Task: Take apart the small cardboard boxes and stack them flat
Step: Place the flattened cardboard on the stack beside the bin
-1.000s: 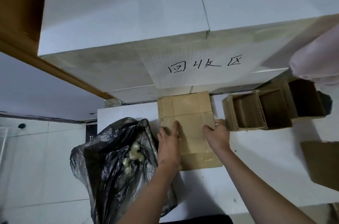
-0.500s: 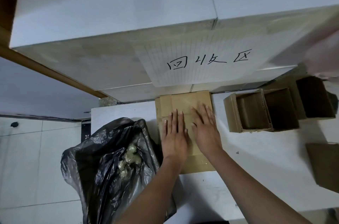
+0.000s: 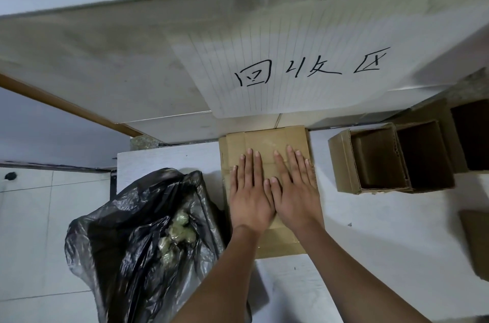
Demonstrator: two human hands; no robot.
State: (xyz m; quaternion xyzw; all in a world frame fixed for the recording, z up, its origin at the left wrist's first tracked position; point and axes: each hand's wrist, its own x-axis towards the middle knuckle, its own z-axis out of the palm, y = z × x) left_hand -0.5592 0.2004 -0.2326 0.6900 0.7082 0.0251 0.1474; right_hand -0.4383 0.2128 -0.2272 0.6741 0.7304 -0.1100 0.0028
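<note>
The flattened box point(image 3: 267, 142), long axis toward the counter's far edge, is pressed under both flat, side-by-side hands point(image 3: 275, 190).

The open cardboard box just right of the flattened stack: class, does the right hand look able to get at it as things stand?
Probably yes. The right hand holds nothing, and only bare table separates it from the open cardboard box.

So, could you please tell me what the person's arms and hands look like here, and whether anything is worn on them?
Both arms are bare as far as the view shows: no sleeves, gloves, watch or bracelet. The left hand and right hand carry no rings that I can see. The fingernails are short and unpainted. No markings show on either forearm.
</note>
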